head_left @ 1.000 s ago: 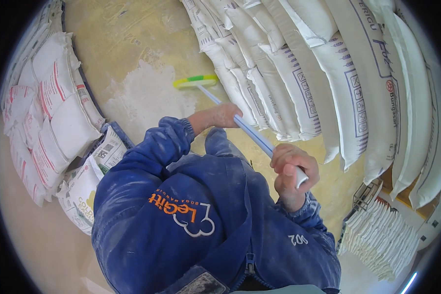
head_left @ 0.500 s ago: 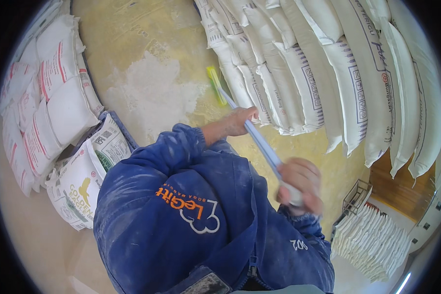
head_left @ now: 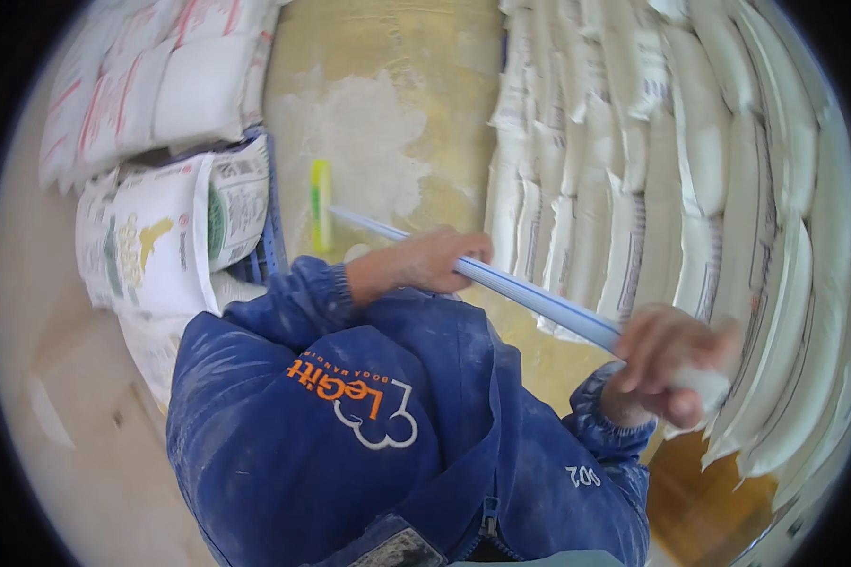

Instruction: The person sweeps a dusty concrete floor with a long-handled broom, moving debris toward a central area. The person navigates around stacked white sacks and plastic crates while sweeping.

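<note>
A broom with a light-blue striped handle [head_left: 539, 300] slants across in front of my chest, and its yellow-green head [head_left: 321, 203] rests low over the floor beside a blue pallet. Partway along the handle, my left hand [head_left: 440, 260] is closed round it. My right hand [head_left: 667, 354], slightly smeared by motion, grips the handle near its whitish upper end. White powder [head_left: 383, 128] is spread over the yellowish floor beyond the broom head. My blue jacket sleeves are dusted white.
Tall stacks of white sacks [head_left: 633, 180] line the right side. On the left, more white sacks [head_left: 199, 94] are piled above a blue pallet [head_left: 272, 217], with a printed white sack [head_left: 156, 231] leaning nearer me. A brown wooden surface [head_left: 704, 496] shows at lower right.
The broom head has swung left, from beside the right-hand sacks to near the left pallet. My right hand has moved outward to the right with the handle end. The view has turned too.
</note>
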Motion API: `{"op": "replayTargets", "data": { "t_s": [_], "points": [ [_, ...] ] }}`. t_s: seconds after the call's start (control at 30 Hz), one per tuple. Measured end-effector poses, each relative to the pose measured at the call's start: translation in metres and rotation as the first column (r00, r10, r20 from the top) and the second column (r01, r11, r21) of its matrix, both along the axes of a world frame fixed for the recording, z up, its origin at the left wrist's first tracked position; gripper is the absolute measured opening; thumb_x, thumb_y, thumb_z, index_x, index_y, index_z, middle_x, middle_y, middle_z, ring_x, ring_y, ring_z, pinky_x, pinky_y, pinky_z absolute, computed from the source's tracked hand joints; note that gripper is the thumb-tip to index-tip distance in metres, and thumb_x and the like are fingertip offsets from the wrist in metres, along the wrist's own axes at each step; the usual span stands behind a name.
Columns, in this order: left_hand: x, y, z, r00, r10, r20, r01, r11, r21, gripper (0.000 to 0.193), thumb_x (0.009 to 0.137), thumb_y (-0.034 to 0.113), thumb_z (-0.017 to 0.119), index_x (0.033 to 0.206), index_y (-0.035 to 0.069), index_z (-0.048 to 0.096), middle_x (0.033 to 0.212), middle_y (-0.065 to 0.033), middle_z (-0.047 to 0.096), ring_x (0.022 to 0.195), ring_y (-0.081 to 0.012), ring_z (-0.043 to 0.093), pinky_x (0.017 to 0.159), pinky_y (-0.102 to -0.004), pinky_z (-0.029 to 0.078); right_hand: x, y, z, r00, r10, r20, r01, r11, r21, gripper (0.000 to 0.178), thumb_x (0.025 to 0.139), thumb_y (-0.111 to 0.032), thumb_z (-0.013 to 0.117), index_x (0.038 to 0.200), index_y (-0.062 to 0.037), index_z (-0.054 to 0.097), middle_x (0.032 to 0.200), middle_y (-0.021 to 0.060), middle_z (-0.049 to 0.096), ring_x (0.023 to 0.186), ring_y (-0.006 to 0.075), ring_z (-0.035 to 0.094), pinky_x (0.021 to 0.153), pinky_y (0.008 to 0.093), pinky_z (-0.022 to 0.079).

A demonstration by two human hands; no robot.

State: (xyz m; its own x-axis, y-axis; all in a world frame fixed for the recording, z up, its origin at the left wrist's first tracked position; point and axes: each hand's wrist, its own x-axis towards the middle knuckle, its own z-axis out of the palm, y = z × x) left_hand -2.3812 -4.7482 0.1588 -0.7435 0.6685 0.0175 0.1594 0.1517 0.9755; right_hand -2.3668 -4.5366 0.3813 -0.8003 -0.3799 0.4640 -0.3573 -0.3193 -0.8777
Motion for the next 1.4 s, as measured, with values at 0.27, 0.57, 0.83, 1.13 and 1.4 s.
{"op": "replayTargets", "data": {
  "t_s": [0.27, 0.57, 0.83, 1.13, 1.4],
  "points": [
    [0.053, -0.078, -0.150, 0.826, 0.525, -0.203, -0.552, 0.827, -0.107, 0.034, 0.071, 0.011, 0.071, 0.101, 0.013, 0.057, 0.062, -0.0046, 0.053, 0.058, -0.0285, 0.058, 0.053, -0.0388, 0.042, -0.015, -0.092, -0.093, 0.888, 0.327, 0.323, -0.442, 0.799, 0.407, 0.008, 0.079, 0.001, 0.062, 0.086, -0.0022, 0.060, 0.083, 0.0089, 0.061, 0.076, 0.0209, 0.060, 0.074, 0.0322, 0.049],
    [0.047, -0.067, -0.039, 0.687, 0.698, -0.201, -0.724, 0.682, -0.102, 0.030, 0.076, 0.015, 0.070, 0.101, 0.013, 0.053, 0.069, -0.0076, 0.055, 0.062, -0.0303, 0.058, 0.055, -0.0425, 0.045, -0.019, -0.104, -0.013, 0.924, 0.382, -0.023, -0.340, 0.848, 0.407, 0.003, 0.081, -0.003, 0.059, 0.081, -0.0006, 0.058, 0.076, 0.0121, 0.062, 0.071, 0.0251, 0.060, 0.073, 0.0374, 0.049],
    [0.027, -0.108, -0.141, 0.650, 0.733, -0.200, -0.756, 0.650, -0.078, 0.015, 0.080, 0.017, 0.067, 0.091, 0.013, 0.056, 0.074, -0.0143, 0.063, 0.074, -0.0382, 0.063, 0.063, -0.0452, 0.048, -0.028, -0.134, -0.091, 0.938, 0.293, 0.185, -0.337, 0.895, 0.291, 0.003, 0.082, -0.002, 0.060, 0.084, 0.0001, 0.059, 0.076, 0.0087, 0.060, 0.076, 0.0233, 0.060, 0.088, 0.0407, 0.048],
    [-0.031, 0.002, -0.025, 0.655, 0.743, -0.134, -0.751, 0.623, -0.219, 0.020, 0.079, 0.017, 0.068, 0.093, 0.013, 0.055, 0.076, -0.0145, 0.063, 0.076, -0.0379, 0.064, 0.064, -0.0472, 0.049, -0.097, -0.037, -0.013, 0.945, 0.327, 0.014, -0.326, 0.938, 0.120, 0.009, 0.085, -0.011, 0.052, 0.088, -0.0041, 0.046, 0.069, 0.0090, 0.053, 0.062, 0.0190, 0.050, 0.077, 0.0442, 0.046],
    [-0.043, -0.118, -0.162, 0.543, 0.776, -0.321, -0.838, 0.476, -0.267, 0.013, 0.080, 0.016, 0.067, 0.088, 0.014, 0.058, 0.076, -0.0114, 0.064, 0.075, -0.0345, 0.064, 0.064, -0.0433, 0.050, -0.121, -0.132, -0.100, 0.951, 0.213, 0.226, -0.287, 0.880, 0.378, 0.008, 0.078, 0.002, 0.059, 0.085, -0.0011, 0.063, 0.079, 0.0065, 0.065, 0.071, 0.0129, 0.059, 0.065, 0.0247, 0.046]
  ]
}}
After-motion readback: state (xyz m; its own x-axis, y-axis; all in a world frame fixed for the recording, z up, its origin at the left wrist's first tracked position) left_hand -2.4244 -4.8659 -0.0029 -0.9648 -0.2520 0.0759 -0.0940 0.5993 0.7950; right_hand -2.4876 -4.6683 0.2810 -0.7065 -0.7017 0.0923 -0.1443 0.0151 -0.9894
